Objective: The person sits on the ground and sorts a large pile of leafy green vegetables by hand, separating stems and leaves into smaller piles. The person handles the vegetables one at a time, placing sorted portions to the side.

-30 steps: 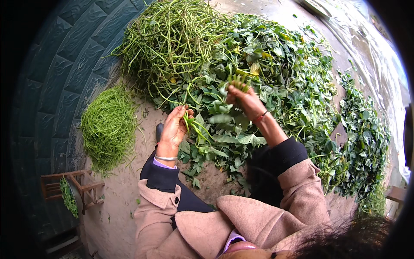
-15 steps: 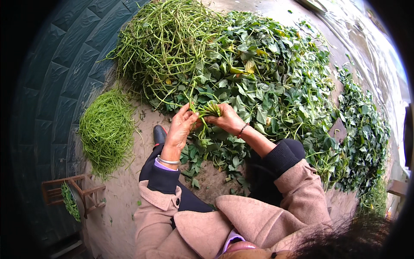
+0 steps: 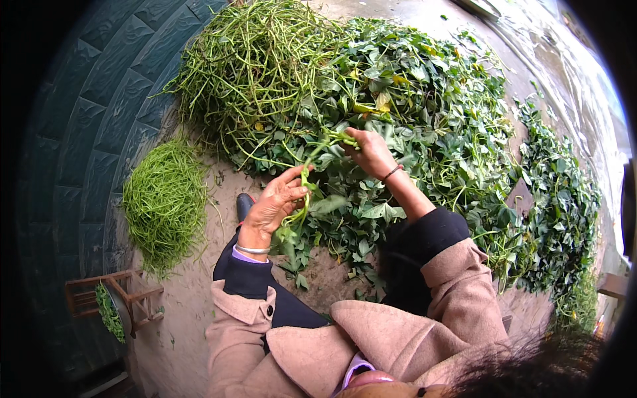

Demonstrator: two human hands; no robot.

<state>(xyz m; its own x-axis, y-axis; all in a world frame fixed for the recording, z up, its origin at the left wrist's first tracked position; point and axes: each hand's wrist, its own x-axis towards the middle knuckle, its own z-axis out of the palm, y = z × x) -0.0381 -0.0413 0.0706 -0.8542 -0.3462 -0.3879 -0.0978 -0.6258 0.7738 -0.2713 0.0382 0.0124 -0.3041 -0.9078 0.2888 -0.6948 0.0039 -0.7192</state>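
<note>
My left hand (image 3: 271,204) pinches a leafy green vine (image 3: 306,192) between thumb and fingers, with leaves hanging below it. Up and to the right, my right hand (image 3: 373,156) is closed around a small bunch of cut green stems (image 3: 346,139). A blurred stretch of stem runs between the two hands. Beneath and beyond them spreads a large heap of leaves (image 3: 418,132), some of them yellowed. Tangled leafless-looking vines (image 3: 259,73) are piled at its far left.
To the left, a mound of thin green stems (image 3: 162,205) lies on the floor. Near it stands a small brown wooden stool (image 3: 126,292) with a round container of greens (image 3: 109,312) beside it. Dark tiled wall (image 3: 113,119) borders the left; clear plastic sheeting (image 3: 564,86) is at the right.
My hands have parted. The right one has moved up and to the right with the stem bunch, while the left has stayed nearly in place, holding the vine.
</note>
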